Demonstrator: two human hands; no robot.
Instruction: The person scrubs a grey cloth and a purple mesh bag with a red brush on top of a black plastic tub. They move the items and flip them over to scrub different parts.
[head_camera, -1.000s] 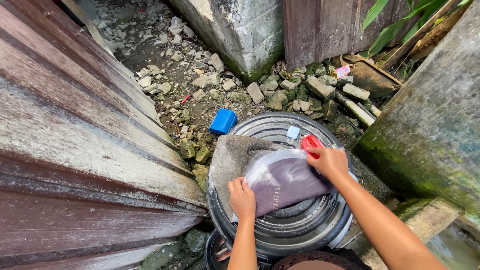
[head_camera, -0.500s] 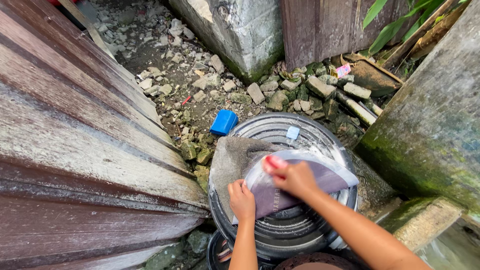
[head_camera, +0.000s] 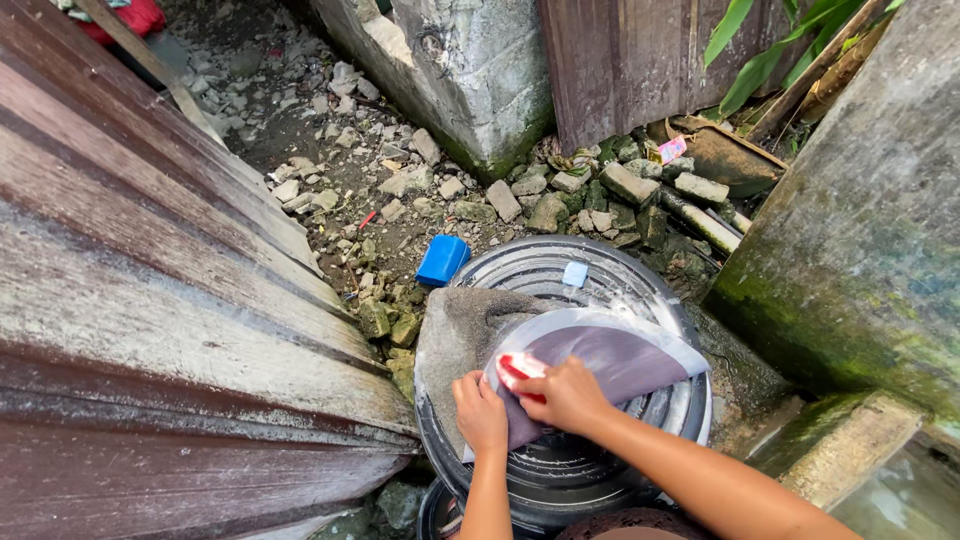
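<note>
Underneath everything, a black ribbed drum lid (head_camera: 640, 290) is serving as a washboard, with a grey stone slab (head_camera: 455, 330) lying across its left part. Spread on both, a soapy purple garment (head_camera: 620, 360) is lying flat. 2 hands are working it: the left hand (head_camera: 482, 412) is pinning its near edge, while the right hand (head_camera: 568, 394) is gripping a red scrub brush (head_camera: 518, 368) against the cloth.

We've got a black ribbed drum lid (head_camera: 560, 262) at lower centre with a soapy purple cloth (head_camera: 610, 362), grey rag (head_camera: 462, 322) and small blue soap bit (head_camera: 575, 273) on it.
</note>
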